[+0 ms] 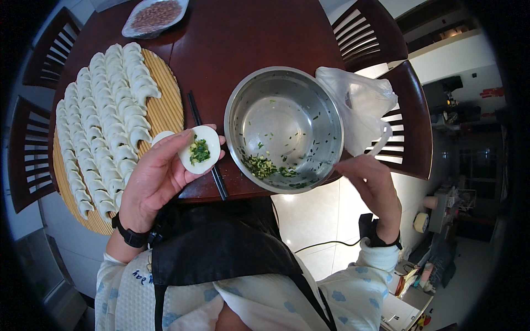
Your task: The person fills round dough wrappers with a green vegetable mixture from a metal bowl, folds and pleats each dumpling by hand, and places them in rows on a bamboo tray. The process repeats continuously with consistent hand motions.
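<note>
My left hand (163, 176) holds a round white dumpling wrapper (211, 142) with a small heap of chopped green and yellow filling (200, 152) on it. Before me stands a steel mixing bowl (285, 120), with more filling (258, 165) gathered low at its near left and bits stuck to the wall. My right hand (370, 184) is at the bowl's right rim, fingertips drawn together; whether they grip a thin utensil or the rim is unclear. Black chopsticks (219, 184) lie between the left hand and the bowl, partly hidden. Another pale round wrapper (161, 136) shows behind my left thumb.
Rows of white dumplings (107, 111) cover much of a round slatted tray (165, 99) on the left. A wrapped tray of brown food (155, 16) sits at the far left of the wooden table (252, 33). A plastic bag (360, 103) lies right of the bowl; chairs (408, 111) surround the table.
</note>
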Demonstrator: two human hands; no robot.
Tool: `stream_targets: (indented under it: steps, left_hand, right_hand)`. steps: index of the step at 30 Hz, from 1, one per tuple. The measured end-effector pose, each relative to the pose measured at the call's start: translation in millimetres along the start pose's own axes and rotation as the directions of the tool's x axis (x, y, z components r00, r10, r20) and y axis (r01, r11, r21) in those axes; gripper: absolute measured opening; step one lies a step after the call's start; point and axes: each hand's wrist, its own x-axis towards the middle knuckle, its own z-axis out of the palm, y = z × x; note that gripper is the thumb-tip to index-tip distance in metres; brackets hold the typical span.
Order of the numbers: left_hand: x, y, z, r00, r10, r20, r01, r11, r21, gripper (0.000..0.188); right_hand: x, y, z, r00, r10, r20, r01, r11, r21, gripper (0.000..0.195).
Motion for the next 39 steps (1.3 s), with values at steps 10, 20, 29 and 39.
stream_targets:
  steps: [10,20,29,39]
  left_hand:
    - [-2,-1,-1,1.0,0.019,-0.012,-0.019,1.0,0.005,0.045]
    - [3,-3,-2,1.0,-0.027,0.011,0.027,0.999,-0.021,0.045]
    - [-1,-2,-4,1.0,0.015,-0.017,-0.014,1.0,0.012,0.045]
    - [0,-3,-4,1.0,-0.01,-0.011,0.01,1.0,0.0,0.044]
  right_hand:
    - [10,29,6,0.993,-0.043,-0.106,0.009,0.953,-0.302,0.02]
    - [0,13,9,0.942,0.189,-0.276,-0.188,0.982,0.031,0.018]
    - [0,-15,5,0.997,0.057,-0.055,-0.065,0.985,-0.159,0.023]
    - [-16,-24,21,0.987,0.132,-0.096,-0.147,0.973,-0.179,0.025]
